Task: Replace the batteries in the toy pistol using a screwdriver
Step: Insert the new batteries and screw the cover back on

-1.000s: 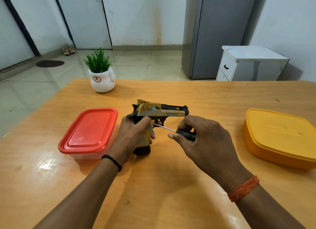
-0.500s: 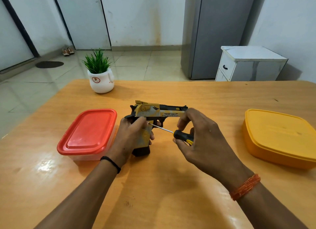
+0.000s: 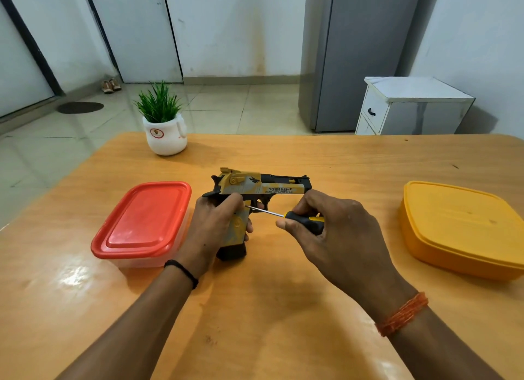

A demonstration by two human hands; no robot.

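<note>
In the head view, the toy pistol [image 3: 263, 187] stands upright near the middle of the wooden table [image 3: 255, 308], with the black base of its grip resting on the table and the barrel pointing to 3 o'clock. The left hand [image 3: 215, 229] is wrapped around the grip and holds it firmly; a black band sits on that wrist. The right hand [image 3: 337, 235] pinches the black and yellow handle of the screwdriver [image 3: 300, 219] between thumb and fingers, and an orange thread is tied around its wrist. The thin metal shaft of the screwdriver points to 9 o'clock, and its tip touches the upper part of the grip, just beside the left thumb. At 9 o'clock from the pistol lies a clear box with a red lid [image 3: 144, 220], close to the left hand. At 3 o'clock, well apart, there is a yellow box [image 3: 465, 229]. At 11 o'clock, near the far edge of the table, stands a white pot with a green plant [image 3: 164, 127].
</note>
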